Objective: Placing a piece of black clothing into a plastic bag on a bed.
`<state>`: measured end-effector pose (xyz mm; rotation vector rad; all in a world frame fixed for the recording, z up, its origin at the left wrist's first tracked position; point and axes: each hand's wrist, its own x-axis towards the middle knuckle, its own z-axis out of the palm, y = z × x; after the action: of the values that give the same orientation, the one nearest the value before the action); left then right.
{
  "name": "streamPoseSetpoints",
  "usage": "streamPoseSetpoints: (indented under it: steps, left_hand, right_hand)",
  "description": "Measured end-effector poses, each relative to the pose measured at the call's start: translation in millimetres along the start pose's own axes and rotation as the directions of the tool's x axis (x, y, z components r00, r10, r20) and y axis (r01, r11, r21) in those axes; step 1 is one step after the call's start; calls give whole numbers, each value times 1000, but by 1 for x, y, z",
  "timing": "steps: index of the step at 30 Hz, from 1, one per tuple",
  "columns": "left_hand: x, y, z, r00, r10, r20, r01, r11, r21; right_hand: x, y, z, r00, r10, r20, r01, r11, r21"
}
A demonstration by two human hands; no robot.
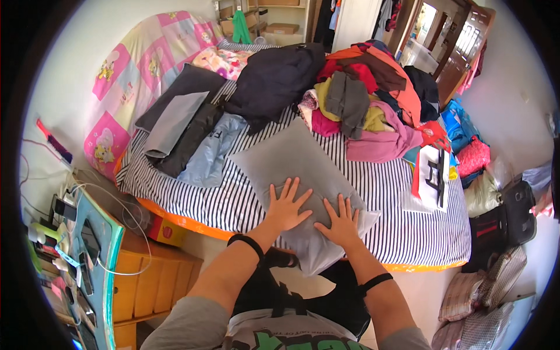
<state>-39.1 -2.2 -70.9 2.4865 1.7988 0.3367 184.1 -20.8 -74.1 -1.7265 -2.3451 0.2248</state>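
A translucent grey plastic bag (297, 157), with something flat and grey inside it, lies slantwise on the bed's near edge. Its lower corner hangs over that edge toward my lap. My left hand (287, 207) rests flat on the bag's middle, fingers spread. Beside it to the right, my right hand (339, 221) presses on the bag too, fingers stretched out. Left of the bag lie a light blue folded garment (213, 150), a dark rolled garment (188, 140) and another grey bagged item (175, 124).
The bed has a striped sheet (402, 233). A dark jacket (274, 79) and a heap of coloured clothes (373, 111) cover its far side. A white box with a black handle (431, 175) stands at right. A cluttered desk (105, 233) is at left; bags (496, 280) line the right wall.
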Motion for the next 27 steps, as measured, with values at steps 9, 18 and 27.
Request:
streamPoseSetpoints:
  steps: [9,18,27]
  left_hand:
    - [10,-3,17,1000,-13,-5,13,998,-56]
    - [15,-3,25,998,-15,56,17,999,-27]
    - [4,-5,29,997,-29,65,34,997,-74]
  right_hand:
    - [11,2,12,995,47,85,-47,999,-1]
    - [13,6,18,992,58,109,-61,998,26]
    - [17,22,-3,983,-34,180,12,992,123]
